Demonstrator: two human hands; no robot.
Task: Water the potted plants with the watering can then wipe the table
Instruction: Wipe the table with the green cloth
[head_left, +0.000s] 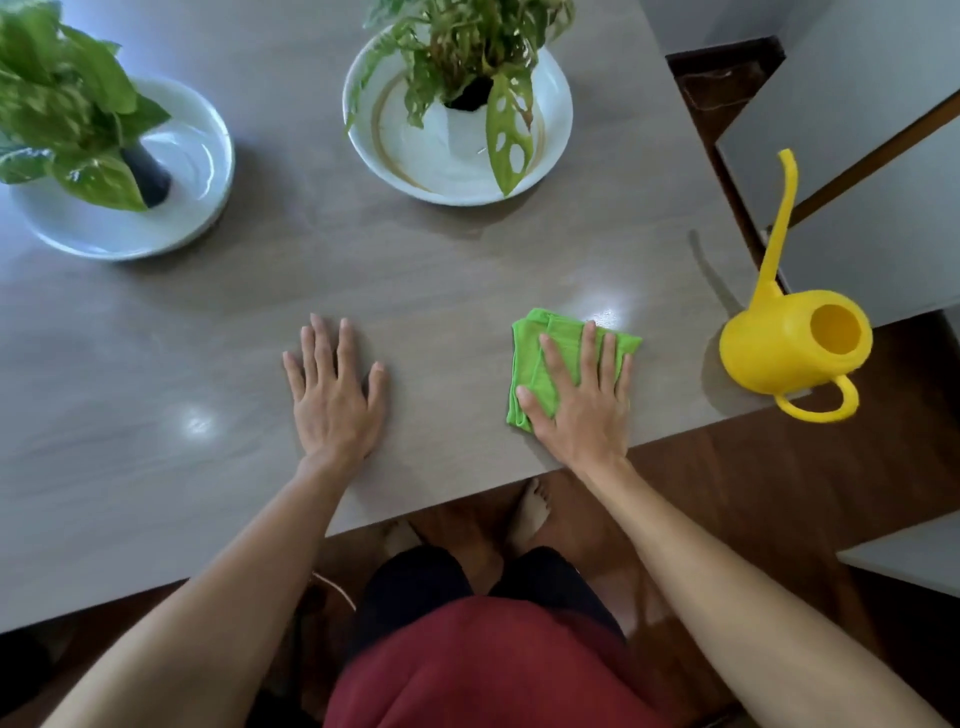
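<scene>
My right hand (582, 400) lies flat, fingers spread, pressing a folded green cloth (535, 358) onto the grey table (441, 270) near its front edge. My left hand (335, 395) rests palm down on the bare tabletop, holding nothing. A yellow watering can (789, 348) stands upright at the table's right front corner, its long spout pointing up and away. Two potted plants stand in white dishes: a broad-leafed one in a dark pot (150, 174) at the far left, and one with holed leaves in a white pot (457, 130) at the far middle.
The white dish (197, 150) at the left holds some water. The other white dish (550, 104) carries a brown ring. Dark wooden floor (779, 493) lies beyond the table's front edge, where my feet show. A white cabinet (883, 218) stands to the right.
</scene>
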